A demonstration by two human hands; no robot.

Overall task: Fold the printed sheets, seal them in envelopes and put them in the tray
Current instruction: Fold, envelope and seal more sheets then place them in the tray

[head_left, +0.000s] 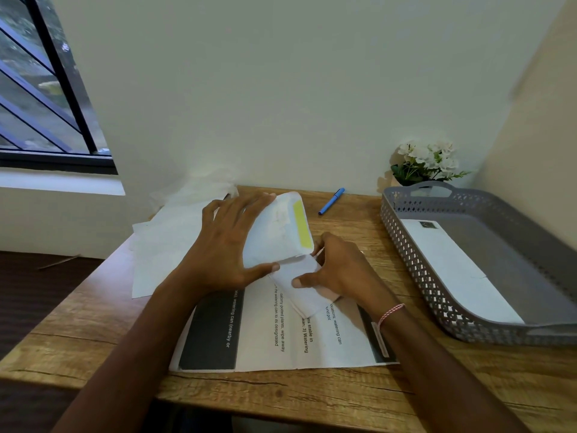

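The envelope [274, 235], over the middle of the table [93, 323] with its flap open toward 2 o'clock, is clasped in the curled grip of the left hand [224, 245], while the right hand [340, 270] pinches the folded sheet [304, 290] at the envelope's 5 o'clock edge, best slid in squarely and uncrumpled.

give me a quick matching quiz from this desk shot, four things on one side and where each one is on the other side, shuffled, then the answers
Things:
1. blue pen
2. envelope with yellow strip
3. folded sheet
4. white flowers

Places:
A. behind the grey tray
B. pinched in the right hand
C. lying on the wooden desk near the wall
D. gripped by the left hand

Pairs: 1-C, 2-D, 3-B, 4-A
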